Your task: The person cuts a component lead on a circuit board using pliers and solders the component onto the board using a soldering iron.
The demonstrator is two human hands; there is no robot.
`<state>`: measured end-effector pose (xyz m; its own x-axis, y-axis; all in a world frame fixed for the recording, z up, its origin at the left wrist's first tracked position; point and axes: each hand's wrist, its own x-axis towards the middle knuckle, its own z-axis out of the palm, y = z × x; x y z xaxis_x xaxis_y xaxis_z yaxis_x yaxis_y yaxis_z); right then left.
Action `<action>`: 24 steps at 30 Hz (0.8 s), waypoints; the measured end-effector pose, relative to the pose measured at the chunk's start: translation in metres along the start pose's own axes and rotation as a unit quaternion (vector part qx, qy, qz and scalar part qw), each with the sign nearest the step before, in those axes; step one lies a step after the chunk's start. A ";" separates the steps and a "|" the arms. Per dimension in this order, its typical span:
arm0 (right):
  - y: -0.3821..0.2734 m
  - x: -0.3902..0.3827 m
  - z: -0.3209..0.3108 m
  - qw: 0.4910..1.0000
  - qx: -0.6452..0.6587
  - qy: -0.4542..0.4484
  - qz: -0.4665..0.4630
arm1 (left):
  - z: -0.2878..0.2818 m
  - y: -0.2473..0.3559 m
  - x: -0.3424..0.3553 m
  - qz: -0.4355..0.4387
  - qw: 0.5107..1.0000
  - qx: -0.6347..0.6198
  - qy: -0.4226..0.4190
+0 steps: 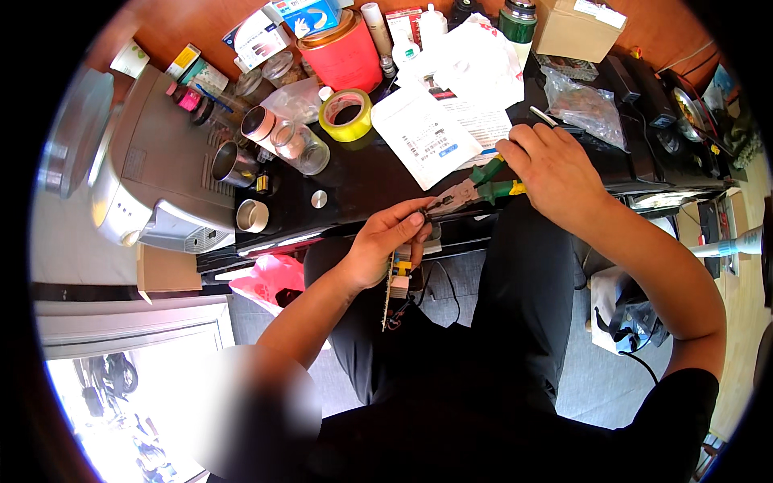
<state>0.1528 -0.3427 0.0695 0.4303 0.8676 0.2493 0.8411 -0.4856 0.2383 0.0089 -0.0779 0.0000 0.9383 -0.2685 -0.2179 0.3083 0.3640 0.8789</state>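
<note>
Fingers of left hand (378, 245) pinched on thin board-like part (388, 298); those of right hand (557, 167) bent around green-handled pliers (462, 196). Black desk (360, 175) edge crosses behind; bare strip left of pliers. Grey machine (165, 149) crowds far left; white papers (427, 137), yellow tape roll (360, 127) beyond. Pliers between hands, nose at left fingertips.

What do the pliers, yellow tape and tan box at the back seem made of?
Pliers: dull grey metal head, likely steel; bright green-and-yellow handles, perhaps plastic or rubber.
Yellow tape: probably plastic film, given its shine.
Tan box: apparently cardboard, judging by its matte, flat sides.
</note>
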 end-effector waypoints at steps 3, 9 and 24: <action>0.001 0.002 0.000 1.000 -0.005 0.012 -0.006 | 0.002 0.002 0.000 -0.006 1.000 -0.010 0.005; 0.002 0.007 -0.003 0.996 -0.052 0.063 -0.037 | 0.000 0.001 0.002 -0.001 1.000 -0.003 0.008; -0.003 0.004 -0.002 0.998 0.021 -0.064 0.010 | 0.000 0.000 0.002 0.004 1.000 0.012 0.023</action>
<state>0.1510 -0.3382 0.0711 0.4830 0.8658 0.1311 0.8436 -0.5002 0.1953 0.0110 -0.0787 -0.0010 0.9469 -0.2251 -0.2295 0.2977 0.3443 0.8904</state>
